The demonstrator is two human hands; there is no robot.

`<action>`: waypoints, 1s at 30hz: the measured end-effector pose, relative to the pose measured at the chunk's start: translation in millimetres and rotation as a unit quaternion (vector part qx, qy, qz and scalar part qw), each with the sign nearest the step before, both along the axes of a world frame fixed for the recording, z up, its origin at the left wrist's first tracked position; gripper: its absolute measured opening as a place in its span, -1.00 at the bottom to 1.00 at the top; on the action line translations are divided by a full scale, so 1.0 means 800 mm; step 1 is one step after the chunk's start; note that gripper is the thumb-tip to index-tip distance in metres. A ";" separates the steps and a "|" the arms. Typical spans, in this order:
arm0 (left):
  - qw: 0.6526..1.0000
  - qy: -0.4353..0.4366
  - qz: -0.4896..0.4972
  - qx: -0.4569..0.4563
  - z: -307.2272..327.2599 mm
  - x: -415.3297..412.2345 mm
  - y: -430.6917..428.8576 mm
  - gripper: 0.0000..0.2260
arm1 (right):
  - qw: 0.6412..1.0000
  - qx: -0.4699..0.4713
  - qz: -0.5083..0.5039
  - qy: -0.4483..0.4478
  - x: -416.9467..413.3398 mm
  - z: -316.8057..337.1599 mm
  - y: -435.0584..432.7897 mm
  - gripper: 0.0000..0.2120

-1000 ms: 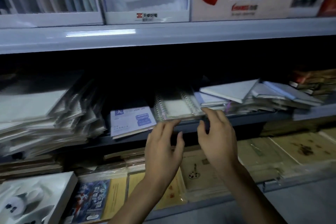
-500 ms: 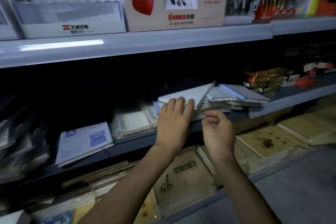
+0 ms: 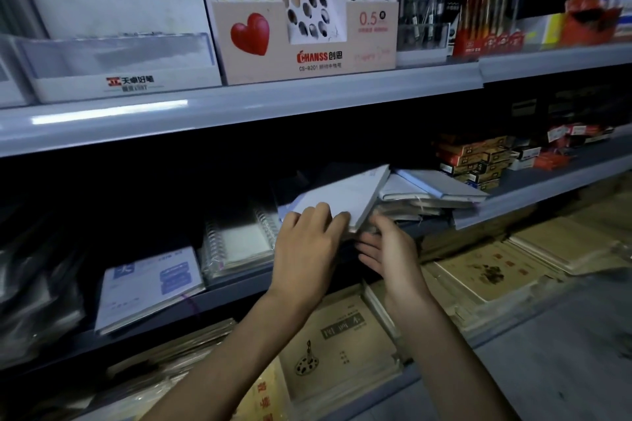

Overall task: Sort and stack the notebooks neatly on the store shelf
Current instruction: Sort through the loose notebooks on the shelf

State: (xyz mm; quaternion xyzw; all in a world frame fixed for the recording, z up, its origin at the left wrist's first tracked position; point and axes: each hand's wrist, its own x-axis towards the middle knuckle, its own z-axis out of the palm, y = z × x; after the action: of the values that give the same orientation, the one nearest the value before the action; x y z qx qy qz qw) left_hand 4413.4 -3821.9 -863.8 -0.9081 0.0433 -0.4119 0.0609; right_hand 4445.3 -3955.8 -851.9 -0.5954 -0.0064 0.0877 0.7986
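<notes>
Dim shelf (image 3: 547, 186): one white notebook (image 3: 342, 193) is pressed by the flat left hand (image 3: 307, 249); one stack (image 3: 410, 207) is touched by the loose-fingered right hand (image 3: 388, 249).

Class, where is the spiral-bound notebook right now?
Head view, middle shelf, just left of centre: the spiral-bound notebook lies between the blue-labelled booklet and the left hand.
</notes>
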 end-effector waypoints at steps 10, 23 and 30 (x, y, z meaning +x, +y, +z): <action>0.983 0.046 -0.080 -0.161 -0.029 -0.083 0.001 -0.77 | 0.997 0.047 0.065 0.007 -0.044 -0.012 0.009 -0.80; 0.519 0.023 -0.081 -0.850 -0.038 -0.173 0.061 -0.71 | 0.982 -0.004 0.184 -0.045 -0.071 -0.023 0.018 -0.67; 0.619 -0.039 -0.068 -0.782 -0.043 -0.208 0.089 -0.85 | 0.968 -0.040 0.227 -0.100 -0.096 -0.033 0.080 -0.69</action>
State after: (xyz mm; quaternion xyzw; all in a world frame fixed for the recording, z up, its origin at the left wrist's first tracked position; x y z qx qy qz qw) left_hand 4247.2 -3751.0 -897.9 -0.5905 -0.2356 -0.3278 -0.6988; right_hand 4368.6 -3891.8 -877.9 -0.6154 -0.2175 0.2071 0.7288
